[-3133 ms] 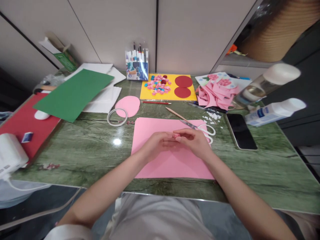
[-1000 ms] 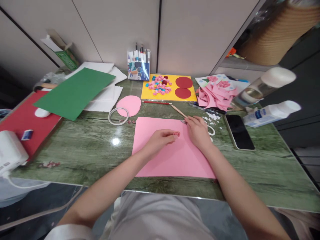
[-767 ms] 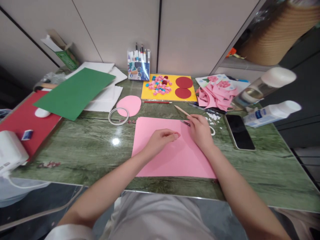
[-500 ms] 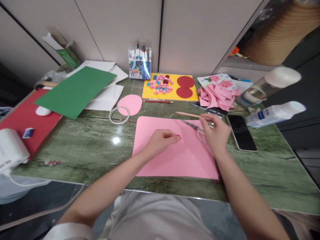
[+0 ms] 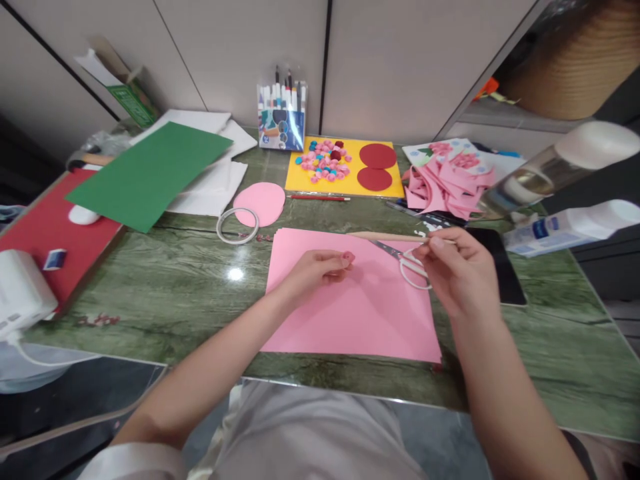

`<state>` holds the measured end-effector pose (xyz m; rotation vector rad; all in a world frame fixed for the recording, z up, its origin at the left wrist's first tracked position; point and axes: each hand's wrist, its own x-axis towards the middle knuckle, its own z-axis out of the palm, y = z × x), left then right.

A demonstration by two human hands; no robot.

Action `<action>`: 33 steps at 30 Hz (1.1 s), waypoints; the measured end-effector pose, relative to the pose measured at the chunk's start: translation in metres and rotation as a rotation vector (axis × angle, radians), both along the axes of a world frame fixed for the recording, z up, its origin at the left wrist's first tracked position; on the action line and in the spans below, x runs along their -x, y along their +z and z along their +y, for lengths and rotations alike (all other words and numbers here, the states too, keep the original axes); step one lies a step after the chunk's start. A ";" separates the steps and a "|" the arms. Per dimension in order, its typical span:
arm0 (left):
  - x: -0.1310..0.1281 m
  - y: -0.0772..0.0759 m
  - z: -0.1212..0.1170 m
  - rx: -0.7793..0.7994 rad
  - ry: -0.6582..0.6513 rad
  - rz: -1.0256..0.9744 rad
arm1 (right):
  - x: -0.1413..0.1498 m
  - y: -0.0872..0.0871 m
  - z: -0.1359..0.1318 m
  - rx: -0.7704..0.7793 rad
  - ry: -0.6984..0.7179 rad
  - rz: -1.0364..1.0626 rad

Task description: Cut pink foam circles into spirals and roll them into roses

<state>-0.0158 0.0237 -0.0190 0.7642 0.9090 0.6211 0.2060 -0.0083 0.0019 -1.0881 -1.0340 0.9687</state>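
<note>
My left hand pinches a small rolled pink paper flower above the stack of pink paper. Held by my right hand is a thin pale wooden stick, its far end pointing left over the back edge of the pink stack. White-handled scissors lie on the right part of that stack, close to my right fingers. Behind, a yellow sheet carries many small pink, blue and dark red paper rolls and two dark red paper circles.
A white ring overlaps a pink paper circle. Pink scraps, a phone and bottles stand or lie right. Left are green card, red card and a white charger. Markers stand behind.
My right hand has moved right with the stick, away from my left hand. My left hand has shifted slightly left and turned, so the paper flower now shows more. The view has shifted slightly.
</note>
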 end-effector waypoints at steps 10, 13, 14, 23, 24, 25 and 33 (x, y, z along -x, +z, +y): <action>-0.001 -0.003 -0.001 -0.172 0.041 0.123 | 0.001 0.009 -0.008 -0.046 0.050 -0.003; -0.001 -0.003 -0.001 -0.191 0.036 0.150 | 0.001 0.009 -0.007 -0.055 0.043 -0.026; -0.001 -0.003 -0.001 -0.199 0.030 0.155 | 0.002 0.009 -0.007 -0.080 0.012 -0.040; -0.004 -0.001 -0.002 -0.181 0.030 0.133 | 0.028 0.009 -0.023 -0.550 -0.407 -0.418; -0.004 -0.001 -0.002 -0.179 0.030 0.125 | 0.028 0.008 -0.025 -0.583 -0.373 -0.463; -0.004 -0.001 -0.002 -0.181 0.031 0.121 | 0.028 0.007 -0.026 -0.608 -0.340 -0.503; -0.005 -0.002 -0.002 -0.217 0.025 0.134 | 0.024 0.005 -0.031 -0.623 -0.137 -0.637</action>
